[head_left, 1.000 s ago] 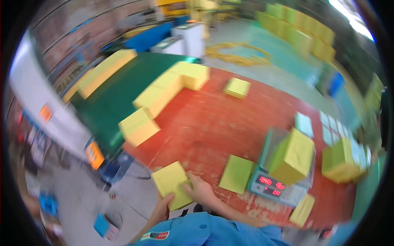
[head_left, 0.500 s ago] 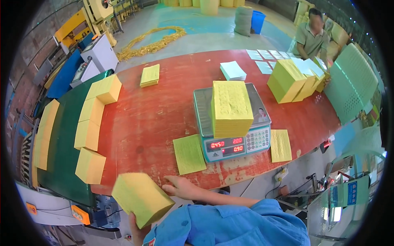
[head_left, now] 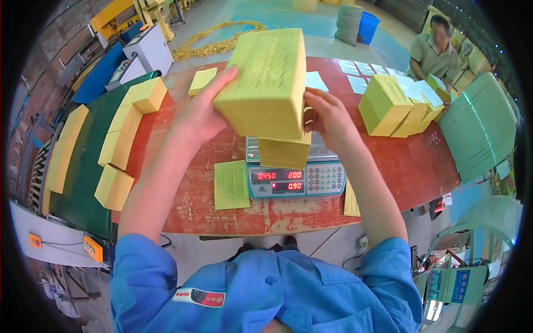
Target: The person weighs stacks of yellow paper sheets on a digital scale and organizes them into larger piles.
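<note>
A thick block of embossed yellow paper sheets [head_left: 264,83] is raised in front of me, above the scale. My left hand [head_left: 206,115] grips its left side, thumb on top. Against the block's right side rest the bent fingers of my right hand [head_left: 331,119]. Below it, a second stack of yellow paper [head_left: 284,154] sits on the digital scale [head_left: 327,178], mostly hidden by the raised block. The scale's red display is lit. Yellow sheets [head_left: 232,186] lie left of the scale, and another yellow sheet [head_left: 351,201] shows partly at its right, by my forearm.
Yellow blocks [head_left: 119,147] line the left of the red table [head_left: 189,191], beside a green conveyor belt [head_left: 83,150]. More yellow stacks [head_left: 383,105] stand at the right, near a co-worker [head_left: 436,53] and a pale green perforated chair [head_left: 480,125]. A small yellow pile [head_left: 202,80] lies farther back.
The yellow block has risen from the near left edge to above the scale. My right hand has come up from the table edge to the block's right side. My view has shifted.
</note>
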The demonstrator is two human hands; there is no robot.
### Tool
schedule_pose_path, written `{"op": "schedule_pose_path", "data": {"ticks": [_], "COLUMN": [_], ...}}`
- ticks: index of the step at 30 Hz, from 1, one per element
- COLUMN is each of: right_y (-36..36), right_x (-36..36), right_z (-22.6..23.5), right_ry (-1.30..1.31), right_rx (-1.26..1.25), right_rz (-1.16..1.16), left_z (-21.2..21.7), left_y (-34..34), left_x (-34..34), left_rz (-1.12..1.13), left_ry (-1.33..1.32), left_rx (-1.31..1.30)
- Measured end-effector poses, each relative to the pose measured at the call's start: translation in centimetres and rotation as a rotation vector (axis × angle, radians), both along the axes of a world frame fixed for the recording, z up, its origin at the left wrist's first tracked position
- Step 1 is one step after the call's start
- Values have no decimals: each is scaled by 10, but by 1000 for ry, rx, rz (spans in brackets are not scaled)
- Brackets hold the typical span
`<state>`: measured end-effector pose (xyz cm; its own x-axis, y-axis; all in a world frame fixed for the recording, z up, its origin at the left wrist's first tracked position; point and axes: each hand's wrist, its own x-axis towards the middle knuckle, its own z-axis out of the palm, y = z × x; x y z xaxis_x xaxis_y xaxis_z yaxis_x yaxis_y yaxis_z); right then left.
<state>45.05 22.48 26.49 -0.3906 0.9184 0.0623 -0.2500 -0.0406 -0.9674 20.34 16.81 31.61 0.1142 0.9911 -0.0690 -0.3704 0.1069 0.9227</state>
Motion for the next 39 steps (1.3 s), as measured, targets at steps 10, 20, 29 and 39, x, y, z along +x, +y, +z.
{"op": "schedule_pose_path", "data": {"ticks": [10,20,29,39], "right_y": [27,24,20,23], "right_x": [27,25,21,16], "right_z": [-47,-54,-56,-72], "right_ry": [14,-58,-124,-17], "right_rx": [-196,-148,-108,-142], "right_rz": [-14,-91,-118,-168], "left_z": [-31,-40,-50,-55], "left_y": [38,33,32,37], "left_x": [27,33,33,32], "left_rz": [-58,43,103,99], "left_ry": [107,106,119,187], "left_rx": [-174,-159,-120,-110]}}
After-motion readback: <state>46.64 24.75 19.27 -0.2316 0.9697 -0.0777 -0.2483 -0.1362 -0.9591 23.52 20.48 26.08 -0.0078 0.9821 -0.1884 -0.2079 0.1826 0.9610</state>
